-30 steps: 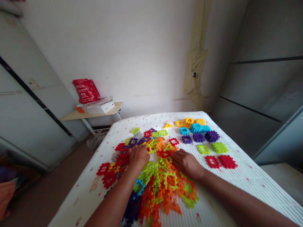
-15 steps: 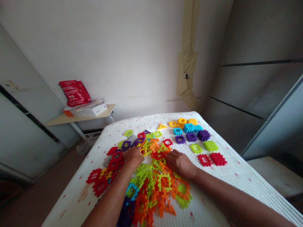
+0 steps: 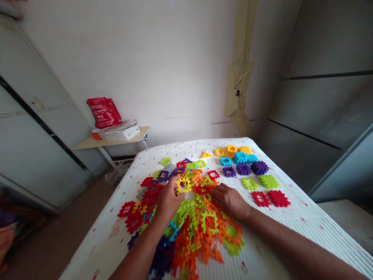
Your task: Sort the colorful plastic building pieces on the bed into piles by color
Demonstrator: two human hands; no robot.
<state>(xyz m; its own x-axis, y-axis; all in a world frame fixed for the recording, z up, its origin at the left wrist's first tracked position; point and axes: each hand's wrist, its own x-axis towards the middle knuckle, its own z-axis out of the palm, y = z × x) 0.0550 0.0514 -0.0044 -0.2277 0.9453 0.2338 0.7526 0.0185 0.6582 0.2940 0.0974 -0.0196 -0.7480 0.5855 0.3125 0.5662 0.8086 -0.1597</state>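
- Yellow square plastic frame with toothed edges (image 3: 183, 191) — pinched between thumb and fingers of the left hand (image 3: 168, 197), tilted to show its open centre, over the far part of the heap.
- Right hand (image 3: 231, 201): palm down, fingers together and bent, resting at the right side of the heap by red and orange pieces; cannot tell whether gripping any, fingertips being hidden.
- Beneath and around both hands: loose heap of mixed toothed plastic pieces (image 3: 189, 212), mostly red, orange, lime green and purple, spread over a white ribbed cover with small red marks (image 3: 309, 210).
- To the right, laid out by colour — stack of solid red squares (image 3: 278, 198) beside a red square with window panes (image 3: 260, 199).
- Next row back: solid lime-green square (image 3: 269, 181) beside a lime-green square frame (image 3: 249, 188).
- Farther back: dark purple stacks (image 3: 260, 168), then light blue stacks (image 3: 240, 157), then yellow pieces (image 3: 245, 150).
- Left, near the wall: red bags (image 3: 103, 112) above a white box (image 3: 125, 134) on a wood-topped side table (image 3: 83, 144).
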